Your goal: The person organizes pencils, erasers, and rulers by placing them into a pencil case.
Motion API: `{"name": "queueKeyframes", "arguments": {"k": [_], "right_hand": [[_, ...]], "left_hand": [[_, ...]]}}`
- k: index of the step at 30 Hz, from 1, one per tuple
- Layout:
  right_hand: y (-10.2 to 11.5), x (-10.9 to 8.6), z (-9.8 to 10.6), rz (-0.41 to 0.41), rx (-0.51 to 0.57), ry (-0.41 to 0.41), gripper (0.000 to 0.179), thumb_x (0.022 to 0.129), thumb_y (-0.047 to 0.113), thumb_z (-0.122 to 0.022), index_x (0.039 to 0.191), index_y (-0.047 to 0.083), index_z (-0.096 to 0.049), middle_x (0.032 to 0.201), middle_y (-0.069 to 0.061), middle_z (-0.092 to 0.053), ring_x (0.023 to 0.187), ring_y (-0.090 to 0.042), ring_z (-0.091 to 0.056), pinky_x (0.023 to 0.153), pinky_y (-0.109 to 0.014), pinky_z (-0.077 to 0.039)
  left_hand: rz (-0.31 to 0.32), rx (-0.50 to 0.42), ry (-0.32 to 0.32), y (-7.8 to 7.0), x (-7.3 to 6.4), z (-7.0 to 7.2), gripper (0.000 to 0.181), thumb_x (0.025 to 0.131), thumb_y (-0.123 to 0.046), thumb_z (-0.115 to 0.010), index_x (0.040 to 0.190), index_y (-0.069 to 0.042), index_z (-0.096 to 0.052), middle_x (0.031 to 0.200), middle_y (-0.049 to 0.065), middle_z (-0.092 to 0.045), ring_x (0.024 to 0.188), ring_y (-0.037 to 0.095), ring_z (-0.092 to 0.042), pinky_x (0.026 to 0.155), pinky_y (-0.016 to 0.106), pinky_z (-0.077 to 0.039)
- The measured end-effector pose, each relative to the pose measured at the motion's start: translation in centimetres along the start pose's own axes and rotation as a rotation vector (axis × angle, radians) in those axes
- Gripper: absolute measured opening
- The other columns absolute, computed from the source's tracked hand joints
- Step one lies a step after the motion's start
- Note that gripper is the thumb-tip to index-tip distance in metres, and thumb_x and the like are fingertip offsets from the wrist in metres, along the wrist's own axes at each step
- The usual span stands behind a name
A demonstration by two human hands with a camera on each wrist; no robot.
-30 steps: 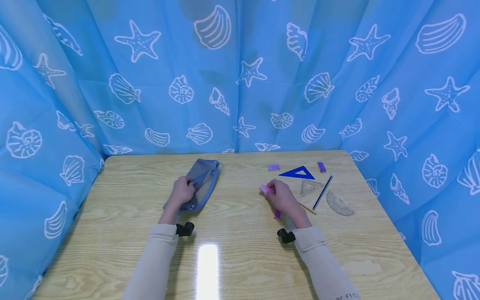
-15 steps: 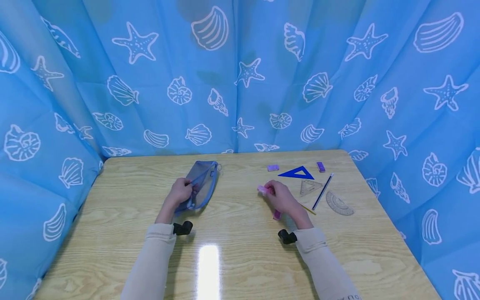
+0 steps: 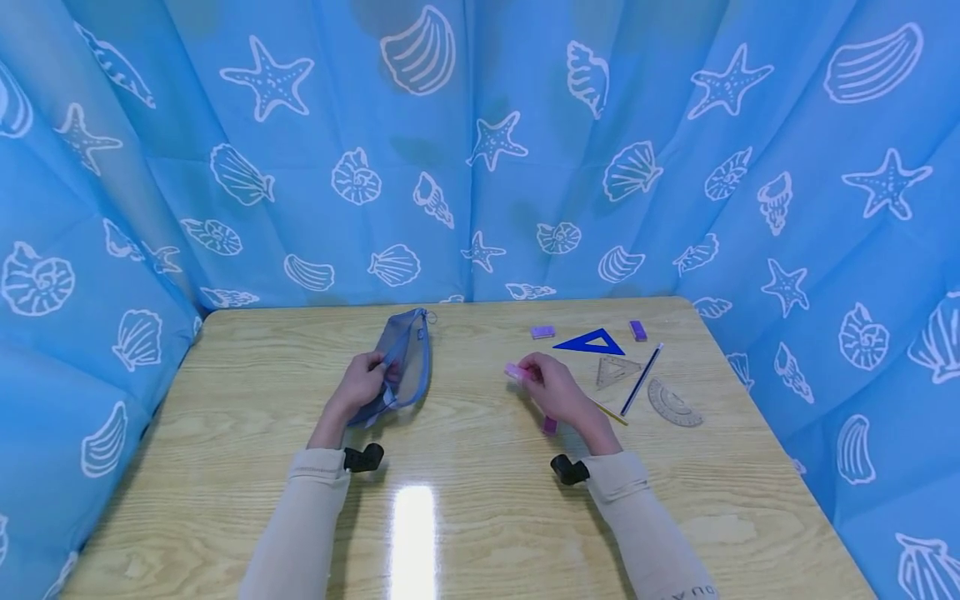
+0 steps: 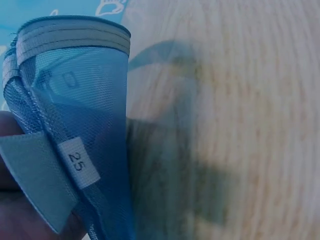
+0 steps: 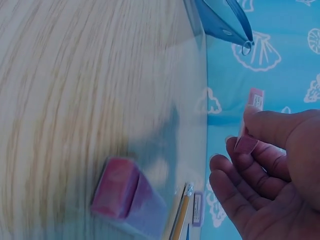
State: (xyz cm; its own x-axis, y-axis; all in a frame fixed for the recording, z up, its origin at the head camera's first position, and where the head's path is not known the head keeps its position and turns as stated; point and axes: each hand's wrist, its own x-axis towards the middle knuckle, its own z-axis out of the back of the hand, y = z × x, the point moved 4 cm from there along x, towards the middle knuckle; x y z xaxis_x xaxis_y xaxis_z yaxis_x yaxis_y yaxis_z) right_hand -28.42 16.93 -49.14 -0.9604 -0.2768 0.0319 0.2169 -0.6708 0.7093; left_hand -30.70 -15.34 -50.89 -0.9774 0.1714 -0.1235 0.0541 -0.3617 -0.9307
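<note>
My left hand [image 3: 362,379] grips a blue-grey mesh zip pouch [image 3: 422,377] by its left side. The pouch stands partly raised, its mouth parted. In the left wrist view, a white tag [image 4: 79,162] marked 25 shows on the pouch. Between thumb and fingers, my right hand [image 3: 555,387] pinches a small pink eraser [image 3: 513,372] above the table, to the right of the pouch. Under the right wrist lies a darker pink eraser [image 3: 550,426], seen large in the right wrist view. What the pouch contains cannot be made out.
At the right lie two purple erasers, one lighter [image 3: 542,332] and one darker [image 3: 638,331]. Near them are a blue set square [image 3: 572,344], a clear set square [image 3: 617,371], a dark pencil [image 3: 642,381], a yellow pencil [image 3: 611,412] and a clear protractor [image 3: 675,403]. A blue curtain [image 3: 450,150] hangs behind.
The right hand has moved slightly left with the pink eraser, toward the pouch. The left hand has tilted the pouch more upright and its mouth has spread.
</note>
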Motion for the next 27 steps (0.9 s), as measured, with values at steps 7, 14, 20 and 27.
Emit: {"name": "queueKeyframes", "arguments": {"k": [7, 14, 20, 27], "right_hand": [[1.1, 0.1, -0.4, 0.063, 0.056, -0.004, 0.021, 0.101, 0.006, -0.061, 0.121, -0.001, -0.06, 0.109, -0.014, -0.064, 0.1, -0.026, -0.061, 0.091, -0.044, -0.053], [2.1, 0.6, -1.0, 0.094, 0.081, -0.005, 0.023, 0.101, 0.007, -0.062, 0.123, -0.001, -0.06, 0.109, -0.012, -0.063, 0.101, -0.025, -0.06, 0.094, -0.043, -0.053], [2.9, 1.2, -1.4, 0.123, 0.085, -0.01, 0.024, 0.1, 0.009, -0.064, 0.122, -0.001, -0.061, 0.107, -0.01, -0.063, 0.1, -0.023, -0.061, 0.093, -0.041, -0.053], [4.1, 1.9, -1.8, 0.145, 0.116, 0.011, 0.021, 0.101, 0.015, -0.063, 0.118, 0.003, -0.062, 0.108, -0.008, -0.062, 0.1, -0.022, -0.059, 0.092, -0.041, -0.052]], "left_hand": [[-0.001, -0.06, -0.001, 0.5, -0.1, -0.3, 0.035, 0.108, 0.0, -0.031, 0.125, 0.018, -0.056, 0.117, 0.031, -0.061, 0.108, 0.036, -0.062, 0.073, 0.021, -0.047], [-0.013, -0.055, -0.039, 0.4, -0.3, -0.1, 0.035, 0.108, -0.001, -0.032, 0.125, 0.017, -0.057, 0.121, 0.031, -0.062, 0.11, 0.038, -0.062, 0.076, 0.02, -0.046], [0.023, -0.089, -0.064, 0.2, -0.4, -0.1, 0.036, 0.109, -0.004, -0.033, 0.125, 0.015, -0.058, 0.116, 0.027, -0.063, 0.099, 0.023, -0.061, 0.069, 0.02, -0.045], [0.027, -0.15, -0.078, 0.0, -0.5, 0.0, 0.036, 0.109, -0.004, -0.032, 0.127, 0.014, -0.057, 0.114, 0.024, -0.063, 0.095, 0.017, -0.061, 0.068, 0.02, -0.046]]}}
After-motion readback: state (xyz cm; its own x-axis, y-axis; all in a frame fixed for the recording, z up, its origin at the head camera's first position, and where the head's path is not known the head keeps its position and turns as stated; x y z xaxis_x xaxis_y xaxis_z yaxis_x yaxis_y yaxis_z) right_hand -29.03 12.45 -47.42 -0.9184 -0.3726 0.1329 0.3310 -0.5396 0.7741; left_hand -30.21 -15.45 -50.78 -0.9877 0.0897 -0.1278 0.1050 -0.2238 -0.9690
